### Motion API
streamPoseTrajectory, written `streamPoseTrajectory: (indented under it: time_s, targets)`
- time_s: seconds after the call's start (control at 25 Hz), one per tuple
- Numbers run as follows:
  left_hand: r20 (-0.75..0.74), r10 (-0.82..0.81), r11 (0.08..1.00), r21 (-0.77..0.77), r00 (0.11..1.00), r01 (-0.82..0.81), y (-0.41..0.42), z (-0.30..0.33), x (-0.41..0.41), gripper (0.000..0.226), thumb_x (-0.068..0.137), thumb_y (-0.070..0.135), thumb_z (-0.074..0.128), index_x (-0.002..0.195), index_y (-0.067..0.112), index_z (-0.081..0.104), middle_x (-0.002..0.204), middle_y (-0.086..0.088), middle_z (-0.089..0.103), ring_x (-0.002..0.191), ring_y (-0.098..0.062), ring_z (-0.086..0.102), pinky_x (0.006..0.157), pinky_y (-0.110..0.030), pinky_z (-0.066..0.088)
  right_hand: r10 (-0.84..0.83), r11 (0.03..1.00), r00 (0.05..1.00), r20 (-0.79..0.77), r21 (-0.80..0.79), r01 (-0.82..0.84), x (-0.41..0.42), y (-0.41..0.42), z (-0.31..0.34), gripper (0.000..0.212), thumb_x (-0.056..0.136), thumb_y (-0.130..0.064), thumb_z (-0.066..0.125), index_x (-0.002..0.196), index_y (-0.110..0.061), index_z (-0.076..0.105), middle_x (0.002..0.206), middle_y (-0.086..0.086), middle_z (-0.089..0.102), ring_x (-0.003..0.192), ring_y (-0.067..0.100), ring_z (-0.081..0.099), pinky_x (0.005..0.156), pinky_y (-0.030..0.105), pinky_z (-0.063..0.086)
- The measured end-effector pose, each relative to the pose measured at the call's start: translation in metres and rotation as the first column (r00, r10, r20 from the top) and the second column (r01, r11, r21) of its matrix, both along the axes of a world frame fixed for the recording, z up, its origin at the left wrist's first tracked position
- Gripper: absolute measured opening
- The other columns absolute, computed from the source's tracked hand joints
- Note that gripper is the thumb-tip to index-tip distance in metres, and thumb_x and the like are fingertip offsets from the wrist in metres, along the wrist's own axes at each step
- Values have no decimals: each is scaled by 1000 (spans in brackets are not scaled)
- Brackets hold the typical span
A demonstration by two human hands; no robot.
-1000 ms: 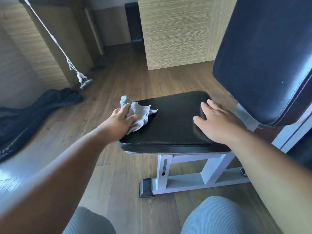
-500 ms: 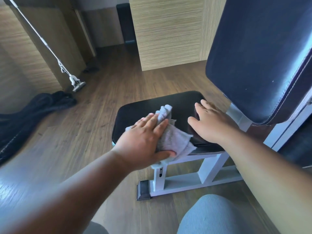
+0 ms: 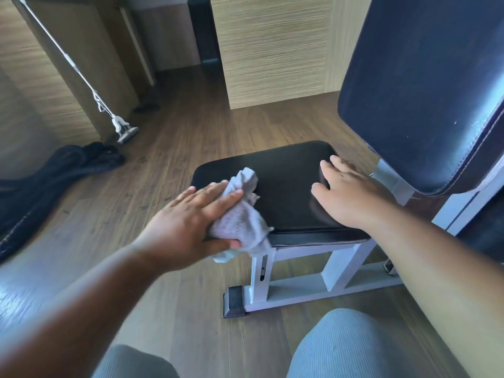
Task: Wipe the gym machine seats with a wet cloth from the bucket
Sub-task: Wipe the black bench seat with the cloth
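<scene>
The cloth (image 3: 240, 216) has been swept from the seat's (image 3: 289, 186) far corner to its near-left edge, pressed under the left hand (image 3: 191, 222), fingers flat; the right hand (image 3: 346, 195) rests open, bracing. The bucket is unseen.

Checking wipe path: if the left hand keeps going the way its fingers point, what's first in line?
Bare seat pad, probably; the left hand, pressing the cloth, points up-right across it. Backrest lies beyond; depth unclear.
</scene>
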State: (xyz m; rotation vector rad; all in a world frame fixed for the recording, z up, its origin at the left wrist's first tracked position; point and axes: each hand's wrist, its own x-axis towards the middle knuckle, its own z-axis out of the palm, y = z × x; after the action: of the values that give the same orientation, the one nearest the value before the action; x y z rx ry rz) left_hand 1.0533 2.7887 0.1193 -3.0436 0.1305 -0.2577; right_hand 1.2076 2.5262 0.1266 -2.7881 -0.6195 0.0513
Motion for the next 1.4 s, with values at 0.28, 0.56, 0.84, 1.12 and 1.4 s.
streamPoseTrajectory:
  time_s: [0.28, 0.56, 0.84, 1.12, 1.4]
  targets:
    - [36, 18, 1000, -10, 999, -17, -73, 8, 37, 112, 72, 95, 25, 158, 26, 10, 163, -3, -23, 149, -18, -25, 121, -44, -12, -8, 1000, 1000, -27, 29, 9, 3, 0, 1, 57, 99, -45, 26, 151, -22, 29, 164, -7, 15, 150, 14, 14, 103, 43, 33]
    - [115, 44, 999, -19, 992, -43, -148, -10, 60, 112, 80, 85, 36, 157, 8, 13, 164, -14, 15, 153, -25, 9, 124, -40, 3, 39, 984, 990, -133, 176, -15, 17, -1, -2, 47, 100, -30, 27, 144, -18, 40, 156, -7, 28, 145, 12, 23, 107, 42, 30]
    - [156, -36, 998, 51, 987, 28, -137, -10, 55, 101, 79, 83, 35, 147, 9, 45, 153, -9, 44, 141, -22, 42, 114, -37, 32, 69, 974, 982, -177, 223, -28, 14, -11, -4, 56, 104, -40, 25, 159, -30, 23, 167, -18, 3, 151, 1, 1, 121, 33, 10]
    - [-100, 261, 944, -179, 960, -276, -34, 17, 13, 99, 82, 83, 22, 159, 26, -2, 165, 11, -4, 151, -5, -3, 118, -27, 3, 67, 996, 992, -109, 70, -60, 4, -13, -3, 62, 103, -47, 22, 160, -30, 6, 167, -15, -8, 152, 4, -8, 118, 38, 18]
    - [-272, 405, 864, -196, 873, -463, 14, 30, 127, 97, 75, 88, 27, 146, 22, 40, 150, -10, 43, 136, -33, 39, 113, -45, 30, 73, 996, 995, -66, 59, -69, 3, -15, -4, 62, 102, -47, 21, 160, -29, 10, 168, -13, -3, 153, 7, -3, 119, 39, 17]
